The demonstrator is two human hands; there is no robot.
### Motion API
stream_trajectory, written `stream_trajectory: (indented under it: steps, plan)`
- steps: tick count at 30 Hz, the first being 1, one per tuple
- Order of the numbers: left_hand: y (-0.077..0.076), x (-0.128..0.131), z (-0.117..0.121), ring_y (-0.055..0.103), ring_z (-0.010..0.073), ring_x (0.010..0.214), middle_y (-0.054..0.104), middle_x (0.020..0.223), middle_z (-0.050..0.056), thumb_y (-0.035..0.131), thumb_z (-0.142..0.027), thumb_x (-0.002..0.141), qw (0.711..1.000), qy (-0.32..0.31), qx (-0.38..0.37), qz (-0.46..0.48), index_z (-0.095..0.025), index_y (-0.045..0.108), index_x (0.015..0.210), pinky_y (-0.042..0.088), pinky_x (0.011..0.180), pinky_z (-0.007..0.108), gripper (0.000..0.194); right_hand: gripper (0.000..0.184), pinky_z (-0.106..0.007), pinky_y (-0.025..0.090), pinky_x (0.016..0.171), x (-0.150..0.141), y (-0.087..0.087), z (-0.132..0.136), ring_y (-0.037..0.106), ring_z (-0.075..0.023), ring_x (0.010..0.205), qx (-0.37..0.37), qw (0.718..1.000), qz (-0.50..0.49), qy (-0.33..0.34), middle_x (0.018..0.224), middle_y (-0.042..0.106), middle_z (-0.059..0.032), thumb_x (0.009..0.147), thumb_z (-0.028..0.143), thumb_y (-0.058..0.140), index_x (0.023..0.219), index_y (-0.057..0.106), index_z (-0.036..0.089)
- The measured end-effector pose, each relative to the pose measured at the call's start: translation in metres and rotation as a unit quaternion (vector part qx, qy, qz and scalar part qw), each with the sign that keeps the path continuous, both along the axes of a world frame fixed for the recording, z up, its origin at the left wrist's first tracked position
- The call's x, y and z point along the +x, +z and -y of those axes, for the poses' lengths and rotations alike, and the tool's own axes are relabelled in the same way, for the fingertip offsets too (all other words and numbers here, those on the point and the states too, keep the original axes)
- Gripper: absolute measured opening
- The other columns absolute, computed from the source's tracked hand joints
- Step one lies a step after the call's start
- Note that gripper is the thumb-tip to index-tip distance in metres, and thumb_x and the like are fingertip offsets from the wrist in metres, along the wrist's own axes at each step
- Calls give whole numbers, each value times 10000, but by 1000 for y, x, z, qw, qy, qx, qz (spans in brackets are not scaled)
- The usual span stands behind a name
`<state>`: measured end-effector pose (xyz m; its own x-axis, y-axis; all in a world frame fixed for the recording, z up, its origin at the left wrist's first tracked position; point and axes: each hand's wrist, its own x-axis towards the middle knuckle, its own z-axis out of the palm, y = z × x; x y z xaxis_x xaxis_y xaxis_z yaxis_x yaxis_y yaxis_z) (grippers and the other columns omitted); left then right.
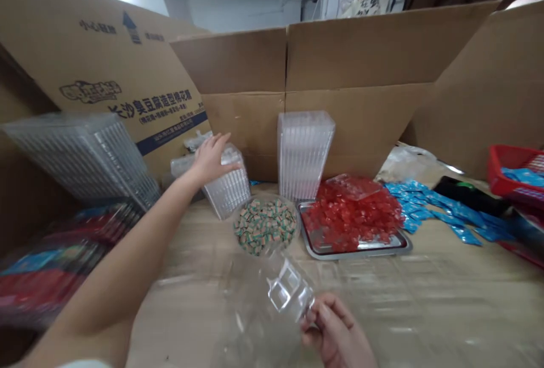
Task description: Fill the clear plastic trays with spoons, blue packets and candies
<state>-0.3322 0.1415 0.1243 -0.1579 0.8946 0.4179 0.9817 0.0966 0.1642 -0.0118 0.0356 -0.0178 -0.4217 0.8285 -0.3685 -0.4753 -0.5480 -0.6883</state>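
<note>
My left hand (212, 158) is stretched out at the back left, fingers spread, over the top of a leaning stack of clear plastic trays (229, 189). Whether its fingertips touch the stack is hard to tell. Down at the front, my right hand (335, 325) pinches the edge of a clear plastic tray (287, 286) with moulded compartments, its left part blurred. Just behind that tray stands a round clear bowl (297, 226) full of small brown-and-green packets (266, 223).
A metal tray (317, 252) bears a heap of red packets (352, 215). Blue sachets (425, 204) lie right of it, near a red basket (499, 170). Taller tray stacks stand at the back (304, 155) and left (93, 153). Cardboard walls (361, 56) enclose the table.
</note>
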Motion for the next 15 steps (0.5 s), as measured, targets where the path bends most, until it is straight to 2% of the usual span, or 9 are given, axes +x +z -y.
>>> stream_trajectory:
  steps: [1, 2, 4, 5, 7, 8, 10, 13, 15]
  plan:
    - [-8, 22, 32, 273, 324, 1348, 323, 1456, 174, 584, -505, 760, 997, -65, 28, 26, -160, 288, 1395, 237, 1071, 527, 781, 317, -201, 473, 507, -2, 3, -1, 595, -112, 586, 19, 1000, -4, 0, 600, 602, 7, 601, 413, 791, 639, 602, 162]
    - [-19, 48, 68, 316, 285, 1334, 348, 1448, 145, 548, -510, 789, 989, -134, 20, 59, -187, 290, 1394, 277, 1073, 488, 733, 291, -206, 485, 532, -5, 6, 0, 599, -114, 613, 38, 999, -8, 1, 623, 610, 5, 626, 407, 776, 653, 612, 167]
    - [-47, 99, 139, 301, 281, 1344, 285, 1483, 128, 602, -517, 745, 977, -193, -44, 83, -212, 231, 1426, 342, 1058, 448, 833, 249, -216, 500, 574, -16, 11, 6, 601, -116, 652, 64, 998, -15, 16, 660, 621, 7, 666, 397, 748, 685, 626, 182]
    - [-63, 121, 171, 269, 303, 1357, 250, 1497, 128, 629, -481, 732, 981, -173, -62, 66, -214, 222, 1433, 364, 1043, 460, 854, 234, -223, 504, 588, -24, 13, 13, 599, -116, 660, 70, 997, -19, 32, 671, 622, 10, 683, 397, 733, 699, 627, 189]
    - [-95, 144, 222, 263, 306, 1361, 230, 1503, 127, 533, -229, 817, 996, -88, -29, 20, -242, 237, 1431, 403, 1002, 476, 682, 218, -247, 514, 637, -41, 13, 30, 601, -119, 682, 79, 993, -25, 86, 700, 632, 11, 713, 401, 705, 726, 629, 197]
    - [-110, 144, 241, 292, 285, 1351, 249, 1494, 137, 461, -129, 830, 999, -43, -8, 5, -239, 225, 1434, 419, 988, 463, 658, 213, -263, 517, 686, -50, 11, 40, 607, -124, 720, 85, 989, -20, 121, 734, 643, 4, 725, 399, 693, 737, 632, 195]
    - [-137, 124, 270, 350, 248, 1324, 387, 1428, 117, 370, -27, 819, 1000, 5, 6, -25, -251, 227, 1432, 392, 1012, 473, 668, 205, -297, 505, 802, -61, 5, 61, 612, -142, 836, 97, 976, 10, 193, 843, 662, -20, 745, 391, 671, 778, 648, 190]
    - [-169, 73, 304, 465, 216, 1239, 535, 1309, 83, 336, -3, 809, 998, 19, 1, -64, -258, 332, 1389, 398, 1004, 445, 633, 209, -336, 486, 878, -57, -6, 84, 603, -165, 942, 133, 945, 82, 287, 984, 654, -50, 796, 367, 604, 894, 662, 191]
    - [-185, 47, 324, 495, 221, 1210, 557, 1290, 84, 340, -5, 789, 996, 20, -48, -78, -240, 401, 1351, 401, 995, 440, 612, 201, -345, 498, 861, -39, -15, 93, 612, -170, 928, 195, 916, 128, 327, 997, 649, -60, 832, 323, 547, 945, 658, 199]
